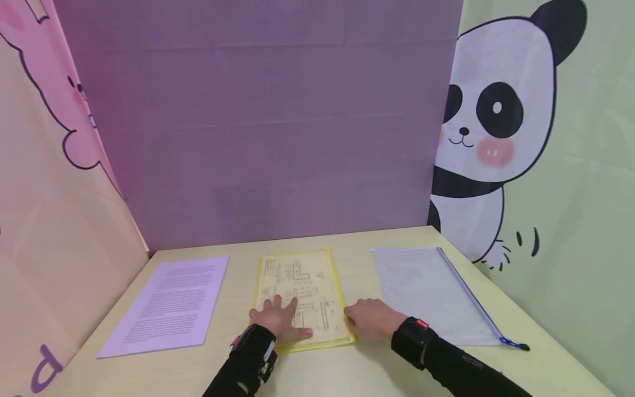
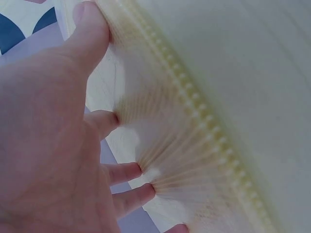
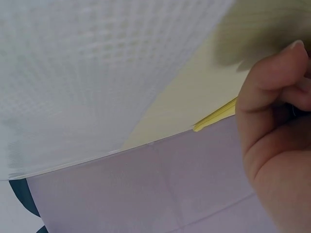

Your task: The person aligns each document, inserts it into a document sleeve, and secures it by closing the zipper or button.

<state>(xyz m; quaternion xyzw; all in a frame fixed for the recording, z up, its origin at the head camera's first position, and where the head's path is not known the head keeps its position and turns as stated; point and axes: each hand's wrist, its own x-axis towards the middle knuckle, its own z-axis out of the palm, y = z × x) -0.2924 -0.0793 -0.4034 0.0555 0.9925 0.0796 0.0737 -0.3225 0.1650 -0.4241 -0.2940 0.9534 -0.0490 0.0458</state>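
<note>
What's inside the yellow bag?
A paper with drawings shows through the yellow bag. The left hand covers part of it, and whether more sheets lie underneath can't be seen.

The person's left forearm (image 1: 229, 374), in a black sleeve, slants up and to the right into a black wristband (image 1: 257, 337). Beyond it the left hand (image 1: 281, 321) lies palm down, back upward, its fingers (image 1: 268, 305) spread apart and reaching forward while the thumb (image 1: 303, 333) sticks out to the right. The left wrist view shows those fingertips pressing lightly down, gaps between them. The right forearm (image 1: 468, 368), also black-sleeved and banded at the wrist, angles in from the lower right. The right hand (image 1: 373, 320) sits lower-knuckled, fingers bent inward in a pinch, near but apart from the left.
</note>
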